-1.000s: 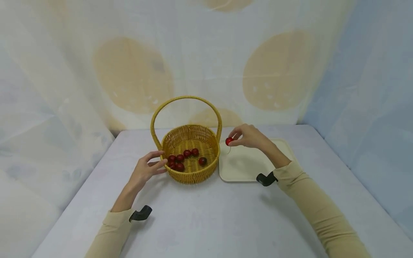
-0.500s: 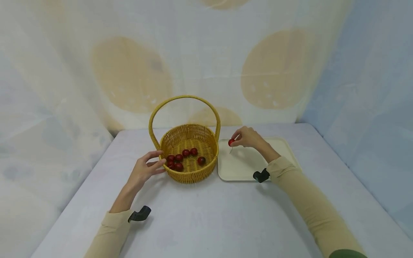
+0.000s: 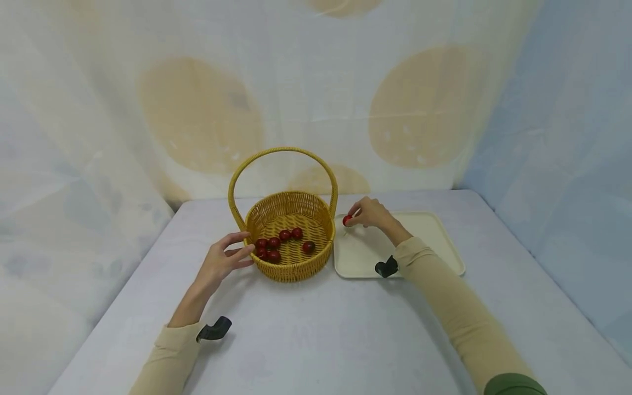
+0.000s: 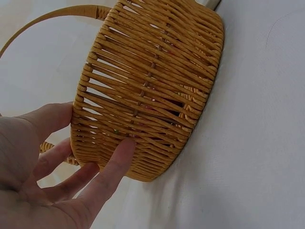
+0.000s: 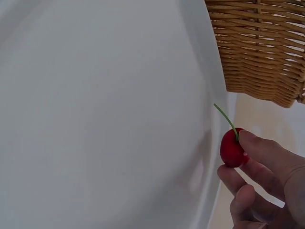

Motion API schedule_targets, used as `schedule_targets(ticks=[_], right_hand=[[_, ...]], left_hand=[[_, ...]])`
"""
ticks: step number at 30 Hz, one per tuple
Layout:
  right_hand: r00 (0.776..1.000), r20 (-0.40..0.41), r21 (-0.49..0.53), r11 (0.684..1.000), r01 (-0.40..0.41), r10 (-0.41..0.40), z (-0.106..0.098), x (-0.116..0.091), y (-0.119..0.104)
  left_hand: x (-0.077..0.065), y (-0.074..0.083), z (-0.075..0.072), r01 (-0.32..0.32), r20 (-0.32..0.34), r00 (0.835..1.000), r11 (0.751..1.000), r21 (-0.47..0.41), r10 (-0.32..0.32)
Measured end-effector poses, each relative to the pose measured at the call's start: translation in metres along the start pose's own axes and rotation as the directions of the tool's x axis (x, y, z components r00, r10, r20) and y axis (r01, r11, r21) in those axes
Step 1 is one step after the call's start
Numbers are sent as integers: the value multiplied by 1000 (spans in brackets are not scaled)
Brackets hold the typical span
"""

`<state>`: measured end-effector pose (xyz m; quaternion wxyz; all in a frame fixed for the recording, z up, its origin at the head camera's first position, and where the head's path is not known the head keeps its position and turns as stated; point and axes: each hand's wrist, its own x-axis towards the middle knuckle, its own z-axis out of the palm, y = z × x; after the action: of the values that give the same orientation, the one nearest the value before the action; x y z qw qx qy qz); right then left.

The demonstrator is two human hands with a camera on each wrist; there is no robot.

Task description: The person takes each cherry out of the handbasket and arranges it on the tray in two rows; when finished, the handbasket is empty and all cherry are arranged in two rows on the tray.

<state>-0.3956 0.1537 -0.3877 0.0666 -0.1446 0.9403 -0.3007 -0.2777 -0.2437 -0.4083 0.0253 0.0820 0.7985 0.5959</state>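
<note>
Between thumb and fingers, my right hand (image 3: 372, 213) pinches a red cherry (image 5: 232, 149) with a thin green stem. It holds the cherry over the left end of a cream tray (image 3: 449, 255), close to the basket. My left hand (image 3: 219, 260) rests its fairly straight fingers on the left side of a yellow-brown wicker basket (image 3: 291, 271). In the left wrist view, one fingertip (image 4: 125, 147) lies against the woven wall and another finger is at the rim. Several dark red cherries (image 3: 274, 256) lie in the basket, mostly on its left side.
The basket's tall arched handle (image 3: 283, 149) stands upright over it. Tray and basket are side by side on a pale-covered table (image 3: 306, 340). Pale patterned curtains (image 3: 316, 82) hang behind and along both sides. Black wrist mounts (image 3: 214, 329) stick out from the sleeves.
My right hand has lowered slightly with the cherry and shifted a little left, toward the basket. The left hand and basket stay as they were.
</note>
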Motion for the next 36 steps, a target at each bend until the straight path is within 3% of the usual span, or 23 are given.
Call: schedule_targets(ticks=[16, 28, 36], right_hand=[[999, 19, -37, 998, -44, 45, 9, 6, 3], [999, -2, -88, 995, -42, 42, -12, -1, -1], [1000, 3, -90, 996, 27, -27, -28, -17, -16]], left_hand=[[-1, -3, 3, 6, -10, 1000, 1000, -1, -6], [0, 1, 2, 5, 0, 1000, 1000, -7, -5], [0, 0, 2, -1, 3, 1000, 1000, -10, 1]])
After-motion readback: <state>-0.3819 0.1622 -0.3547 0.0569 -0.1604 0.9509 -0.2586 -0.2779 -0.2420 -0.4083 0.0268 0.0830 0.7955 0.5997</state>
